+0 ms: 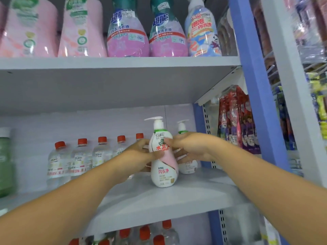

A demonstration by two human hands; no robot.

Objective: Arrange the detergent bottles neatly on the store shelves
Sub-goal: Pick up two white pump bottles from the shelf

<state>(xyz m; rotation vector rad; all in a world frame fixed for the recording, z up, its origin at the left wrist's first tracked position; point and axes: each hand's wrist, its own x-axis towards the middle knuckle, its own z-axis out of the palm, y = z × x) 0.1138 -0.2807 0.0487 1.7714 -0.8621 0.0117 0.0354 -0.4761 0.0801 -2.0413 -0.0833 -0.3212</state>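
Head view: hands (141, 152) hide rear pump bottle's (184, 137) label.

My left hand (139, 152) covers part of the front pump bottle (163, 156), and my fingertips go out of sight behind it. My right hand (190, 147) hides the middle of the rear pump bottle (187, 167). The top edge cuts the necks of the pink bottles (53, 29). The green bottle (5, 161) is blurred and cropped at the left edge. The small label print is unreadable.
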